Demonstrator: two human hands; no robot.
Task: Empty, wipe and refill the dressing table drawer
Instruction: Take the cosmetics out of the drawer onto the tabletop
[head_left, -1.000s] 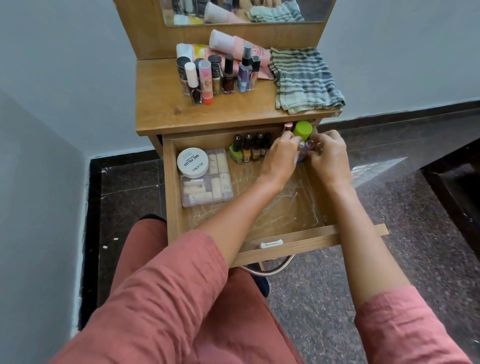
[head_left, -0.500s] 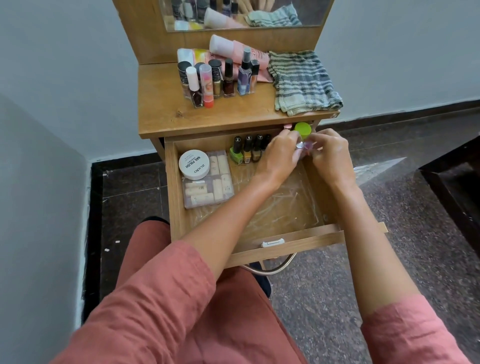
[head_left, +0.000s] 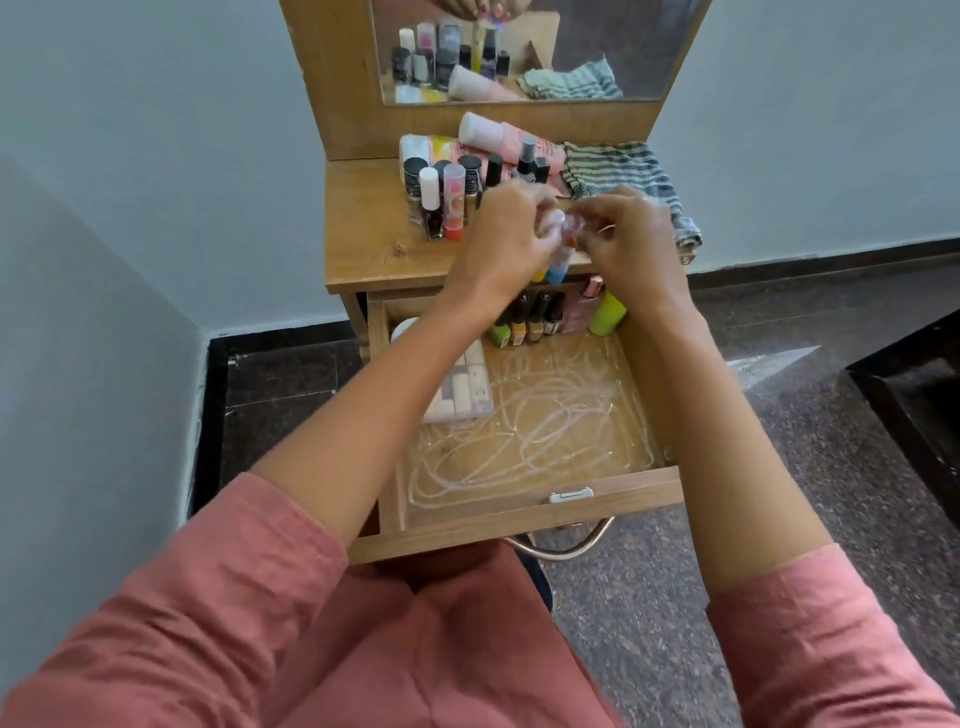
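I'm looking down over the wooden counter (head_left: 374, 249) set against the pale wall, with its mirror (head_left: 597, 47) standing at the back and the drawer (head_left: 639, 395) pulled well out toward the person's lap. The drawer floor is covered by a crinkled clear liner (head_left: 545, 431), most of it bare. On the counter's right side lies a folded striped cloth (head_left: 618, 171), and just beside it a couple of pink tubes (head_left: 498, 136) lie on their sides behind a cluster of upright bottles (head_left: 441, 192). Inside the drawer a clear box (head_left: 467, 389) sits on the left, partly under the left forearm, and along the back wall stands a row of nail polish bottles (head_left: 530, 325) with a green bottle (head_left: 607, 314) in the back right corner. Both hands are raised above the counter's front edge, close together. The left hand (head_left: 506, 244) has its fingers curled round a bunch of small bottles (head_left: 558, 265), whose yellow and blue ends show below the palm. The right hand (head_left: 631, 244) pinches at the top of the same bunch with its fingers, though blur keeps me from telling exactly what it grips there
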